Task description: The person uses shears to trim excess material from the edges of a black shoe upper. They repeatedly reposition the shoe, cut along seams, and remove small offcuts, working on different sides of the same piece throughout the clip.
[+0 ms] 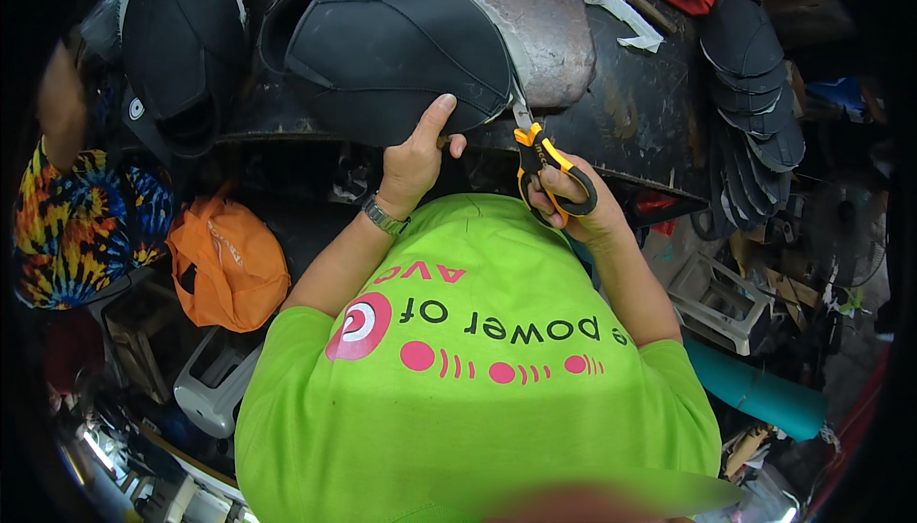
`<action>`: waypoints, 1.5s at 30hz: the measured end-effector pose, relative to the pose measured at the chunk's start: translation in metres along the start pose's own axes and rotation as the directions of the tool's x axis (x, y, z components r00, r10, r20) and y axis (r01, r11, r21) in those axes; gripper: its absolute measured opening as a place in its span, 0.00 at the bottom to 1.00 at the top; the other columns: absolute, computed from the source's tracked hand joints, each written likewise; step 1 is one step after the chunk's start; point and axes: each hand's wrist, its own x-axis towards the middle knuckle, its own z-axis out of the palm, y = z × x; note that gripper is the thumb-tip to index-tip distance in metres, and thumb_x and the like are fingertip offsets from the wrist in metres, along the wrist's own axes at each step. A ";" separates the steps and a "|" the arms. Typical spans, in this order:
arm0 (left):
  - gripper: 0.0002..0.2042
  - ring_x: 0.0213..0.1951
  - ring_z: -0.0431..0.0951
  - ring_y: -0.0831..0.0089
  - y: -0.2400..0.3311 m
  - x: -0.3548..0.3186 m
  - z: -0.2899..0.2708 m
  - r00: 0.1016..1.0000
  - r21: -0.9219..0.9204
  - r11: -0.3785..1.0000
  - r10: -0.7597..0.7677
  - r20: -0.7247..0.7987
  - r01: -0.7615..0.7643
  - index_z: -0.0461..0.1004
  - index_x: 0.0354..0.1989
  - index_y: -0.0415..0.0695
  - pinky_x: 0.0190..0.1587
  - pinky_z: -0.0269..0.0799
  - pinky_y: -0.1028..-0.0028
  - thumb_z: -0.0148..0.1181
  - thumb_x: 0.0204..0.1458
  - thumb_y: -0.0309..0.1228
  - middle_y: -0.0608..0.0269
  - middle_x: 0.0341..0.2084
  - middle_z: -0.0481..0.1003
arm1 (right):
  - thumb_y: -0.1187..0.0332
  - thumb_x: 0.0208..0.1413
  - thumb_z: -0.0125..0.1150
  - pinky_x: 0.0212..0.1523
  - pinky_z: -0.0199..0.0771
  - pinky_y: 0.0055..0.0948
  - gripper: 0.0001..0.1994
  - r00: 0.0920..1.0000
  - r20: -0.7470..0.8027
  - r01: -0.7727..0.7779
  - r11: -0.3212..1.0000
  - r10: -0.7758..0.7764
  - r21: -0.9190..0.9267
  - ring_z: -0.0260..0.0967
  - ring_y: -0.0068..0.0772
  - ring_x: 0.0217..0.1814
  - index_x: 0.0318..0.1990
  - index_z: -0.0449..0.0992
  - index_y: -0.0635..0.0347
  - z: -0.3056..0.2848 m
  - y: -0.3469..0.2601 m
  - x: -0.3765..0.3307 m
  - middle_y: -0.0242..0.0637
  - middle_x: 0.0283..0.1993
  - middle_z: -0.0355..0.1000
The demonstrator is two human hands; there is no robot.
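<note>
A large rounded black cover [401, 50] with stitched seams lies across the dark bench. Its right end meets a worn grey-brown block [549, 41], with a pale strip of material along the join. My left hand [417, 155] pinches the cover's near edge, thumb on top and the other fingers curled under. In my right hand [585, 200] are scissors [537, 146] with black and orange handles, gripped through the loops. Their blades reach the pale strip at the cover's right edge; the tips are partly hidden, so how far apart the blades are is unclear.
Another black stitched cover [186, 41] rests at the left. Stacked black pieces [750, 93] hang over the bench's [650, 131] right end. White scraps [630, 21] lie at the back. Below left are an orange bag [229, 260] and a person's tie-dyed garment [91, 227].
</note>
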 end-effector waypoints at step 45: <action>0.10 0.29 0.76 0.72 0.001 -0.051 -0.047 0.836 -0.612 0.592 -0.491 0.242 0.525 0.76 0.48 0.33 0.21 0.69 0.78 0.56 0.60 0.19 0.52 0.44 0.76 | 0.40 0.59 0.58 0.26 0.75 0.26 0.28 0.934 0.336 -0.171 0.976 0.118 0.132 0.73 0.33 0.24 0.43 0.72 0.62 -0.008 0.002 0.008 0.44 0.29 0.74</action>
